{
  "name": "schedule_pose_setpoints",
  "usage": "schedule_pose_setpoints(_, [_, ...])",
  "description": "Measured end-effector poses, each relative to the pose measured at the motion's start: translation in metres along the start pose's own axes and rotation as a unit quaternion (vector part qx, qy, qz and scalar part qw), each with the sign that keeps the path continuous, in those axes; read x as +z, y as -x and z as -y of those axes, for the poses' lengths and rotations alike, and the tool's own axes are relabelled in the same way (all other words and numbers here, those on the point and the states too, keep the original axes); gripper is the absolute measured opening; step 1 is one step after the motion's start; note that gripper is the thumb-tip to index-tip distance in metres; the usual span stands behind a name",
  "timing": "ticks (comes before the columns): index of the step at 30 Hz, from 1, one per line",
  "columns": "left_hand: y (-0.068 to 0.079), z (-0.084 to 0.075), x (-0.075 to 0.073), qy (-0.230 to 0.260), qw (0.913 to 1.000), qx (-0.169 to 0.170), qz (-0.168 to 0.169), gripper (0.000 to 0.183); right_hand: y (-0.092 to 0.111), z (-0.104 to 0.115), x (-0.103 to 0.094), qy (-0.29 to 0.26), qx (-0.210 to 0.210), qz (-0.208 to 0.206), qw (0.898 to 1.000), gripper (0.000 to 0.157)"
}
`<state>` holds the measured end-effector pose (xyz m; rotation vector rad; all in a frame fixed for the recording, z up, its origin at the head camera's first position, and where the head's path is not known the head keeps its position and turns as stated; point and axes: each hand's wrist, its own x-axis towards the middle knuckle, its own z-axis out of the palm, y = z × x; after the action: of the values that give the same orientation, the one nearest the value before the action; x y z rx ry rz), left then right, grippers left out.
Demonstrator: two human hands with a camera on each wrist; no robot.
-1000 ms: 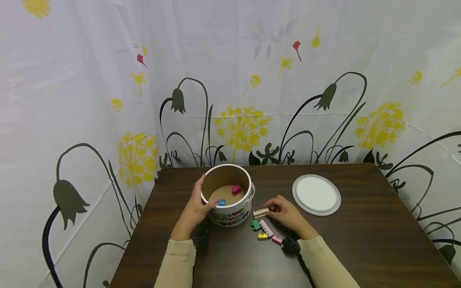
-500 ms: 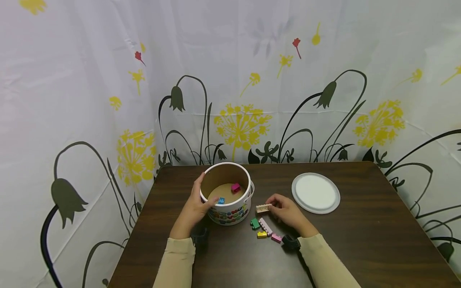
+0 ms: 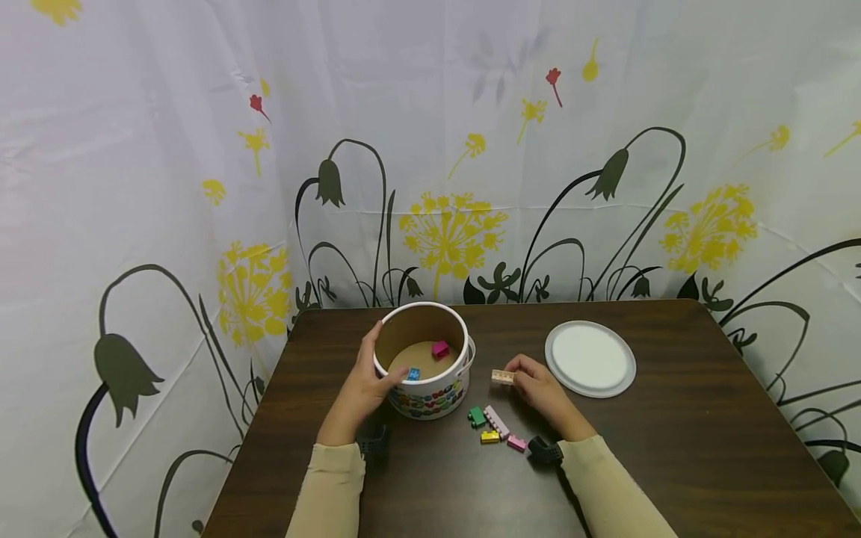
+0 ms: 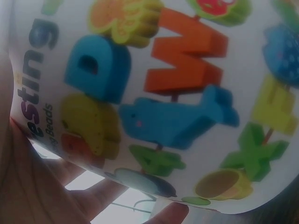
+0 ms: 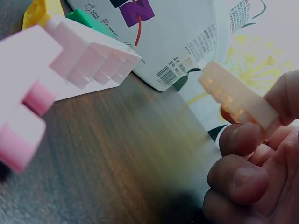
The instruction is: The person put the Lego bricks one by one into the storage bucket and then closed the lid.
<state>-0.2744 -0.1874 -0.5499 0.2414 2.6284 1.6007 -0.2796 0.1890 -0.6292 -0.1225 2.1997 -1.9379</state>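
My left hand (image 3: 364, 387) grips the near left side of a white bucket (image 3: 430, 400), thumb over the rim; printed letters and animals cover its wall. Inside the bucket lie a magenta toy brick (image 3: 440, 350) and a blue toy brick (image 3: 413, 373). To the right of the bucket, my right hand (image 3: 542, 391) pinches a long beige toy brick (image 3: 502, 377) by one end. The right wrist view shows that beige brick (image 5: 239, 94) between thumb and fingers, raised off the table.
Below the right hand, a green brick (image 3: 477, 417), a long pale pink brick (image 3: 496, 422), a yellow brick (image 3: 489, 437) and a pink brick (image 3: 516, 443) lie close together on the brown table (image 3: 699, 418). A round white lid (image 3: 590, 359) rests at the back right.
My right hand has lifted the beige brick from beside the green brick and moved it slightly back and right. The left hand keeps its grip on the bucket.
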Motion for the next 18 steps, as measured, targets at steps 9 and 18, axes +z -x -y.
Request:
schedule_pose_setpoints(9, [0.001, 0.003, 0.002, 0.003, 1.0000, 0.000, 0.008, 0.106, 0.011, 0.015, -0.008, -0.037, 0.061, 0.044, 0.997, 0.016])
schedule_pose_setpoints(18, [0.001, 0.001, -0.002, 0.002, 1.0000, 0.006, 0.001, 0.106, 0.015, 0.086, -0.009, -0.018, -0.008, 0.049, 0.999, 0.025])
